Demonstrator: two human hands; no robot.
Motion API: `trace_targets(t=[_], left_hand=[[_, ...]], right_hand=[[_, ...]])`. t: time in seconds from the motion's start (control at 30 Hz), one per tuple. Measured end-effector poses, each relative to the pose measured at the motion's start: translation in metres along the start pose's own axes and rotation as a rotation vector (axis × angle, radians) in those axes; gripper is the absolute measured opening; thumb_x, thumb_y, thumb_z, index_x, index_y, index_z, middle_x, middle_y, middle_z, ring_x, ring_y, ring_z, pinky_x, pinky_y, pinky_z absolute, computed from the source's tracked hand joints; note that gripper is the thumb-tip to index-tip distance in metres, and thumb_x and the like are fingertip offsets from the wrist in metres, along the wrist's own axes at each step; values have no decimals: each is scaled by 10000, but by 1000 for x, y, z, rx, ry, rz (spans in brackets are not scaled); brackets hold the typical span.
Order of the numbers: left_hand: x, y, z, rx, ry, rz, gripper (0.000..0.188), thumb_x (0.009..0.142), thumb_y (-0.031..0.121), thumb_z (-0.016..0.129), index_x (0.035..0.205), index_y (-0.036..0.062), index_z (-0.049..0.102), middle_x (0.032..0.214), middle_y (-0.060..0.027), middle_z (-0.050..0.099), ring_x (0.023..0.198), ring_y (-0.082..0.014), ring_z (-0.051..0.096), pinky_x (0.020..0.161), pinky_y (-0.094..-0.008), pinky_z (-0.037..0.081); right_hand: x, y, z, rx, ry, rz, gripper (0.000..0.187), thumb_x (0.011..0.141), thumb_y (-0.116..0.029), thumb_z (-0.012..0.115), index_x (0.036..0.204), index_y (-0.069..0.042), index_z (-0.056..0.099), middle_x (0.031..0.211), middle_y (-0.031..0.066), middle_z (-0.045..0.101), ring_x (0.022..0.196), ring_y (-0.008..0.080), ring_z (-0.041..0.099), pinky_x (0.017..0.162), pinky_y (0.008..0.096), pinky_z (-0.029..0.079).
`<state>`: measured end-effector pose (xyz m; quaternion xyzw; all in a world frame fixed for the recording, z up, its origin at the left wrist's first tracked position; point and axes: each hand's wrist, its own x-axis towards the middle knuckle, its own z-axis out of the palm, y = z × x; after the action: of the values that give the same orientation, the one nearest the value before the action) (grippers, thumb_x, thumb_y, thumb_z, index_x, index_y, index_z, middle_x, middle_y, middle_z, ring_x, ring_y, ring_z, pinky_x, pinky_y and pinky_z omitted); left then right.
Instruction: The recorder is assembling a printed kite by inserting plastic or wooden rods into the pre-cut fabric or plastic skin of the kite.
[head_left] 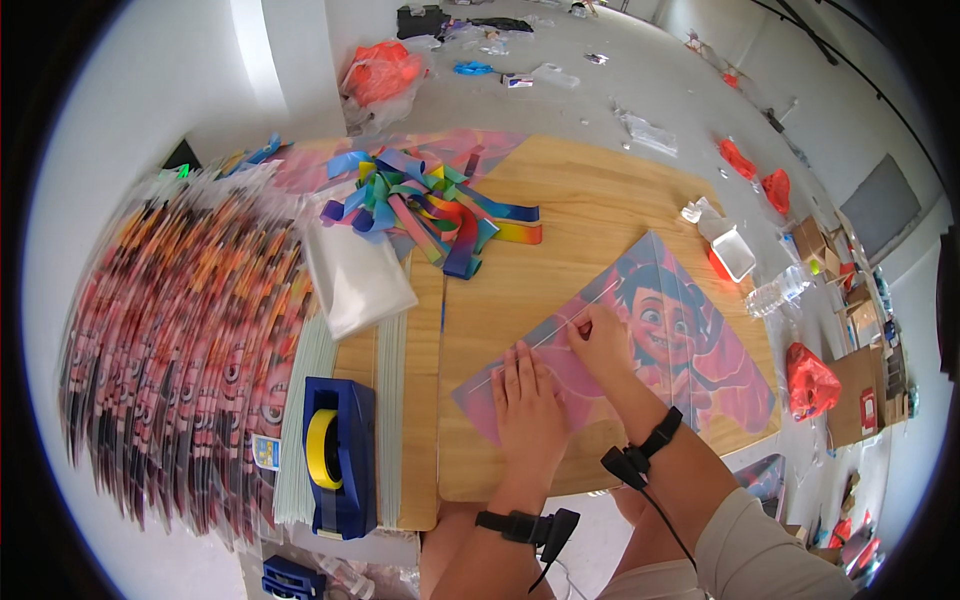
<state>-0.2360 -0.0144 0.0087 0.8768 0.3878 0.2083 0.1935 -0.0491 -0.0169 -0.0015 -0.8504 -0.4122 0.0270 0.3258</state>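
Observation:
A printed fabric kite (665,350) with a cartoon figure in pink and blue lies on the wooden table. Along its upper left edge runs a thin white rod (603,294). My left hand (530,415) rests flat near the kite's left corner, its fingers stretched out over the rod and the fabric. Farther up the same edge, my right hand (605,350) has its fingers curled in a pinch at the rod. The fingertips partly hide what lies between them.
Left of the kite stand a blue tape dispenser (350,500) with yellow tape, bundled pale rods (392,420), clear plastic bags (355,275) and a stack of packed kites (190,370). Colourful ribbons (465,225) lie at the back. A small white-and-red box (735,255) sits at the right edge.

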Motion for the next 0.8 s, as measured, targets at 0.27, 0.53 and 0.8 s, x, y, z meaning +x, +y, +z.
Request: trace_targets(t=[0.27, 0.53, 0.8], left_hand=[[0, 3, -4, 19, -21, -2, 720, 984, 283, 669, 1565, -65, 425, 1671, -220, 380, 1580, -377, 305, 1309, -527, 195], [0, 1, -4, 38, 16, 7, 723, 984, 306, 669, 1561, -64, 438, 1672, -219, 381, 1575, -375, 317, 1305, -526, 206], [0, 3, -7, 24, -9, 7, 742, 972, 302, 675, 1567, -65, 424, 1674, -221, 375, 1574, -376, 321, 1303, -527, 212]], right_hand=[[3, 8, -5, -104, 142, -23, 145, 890, -215, 786, 881, -136, 665, 879, 0, 663, 964, 242, 630, 909, 452, 423], [9, 7, -3, -79, 142, 33, 133, 917, -204, 769, 892, -125, 665, 882, 6, 659, 953, 245, 629, 920, 455, 415], [16, 21, -6, 42, 152, 73, 119, 911, -215, 773, 882, -132, 693, 791, -2, 640, 865, 226, 631, 904, 444, 421]])
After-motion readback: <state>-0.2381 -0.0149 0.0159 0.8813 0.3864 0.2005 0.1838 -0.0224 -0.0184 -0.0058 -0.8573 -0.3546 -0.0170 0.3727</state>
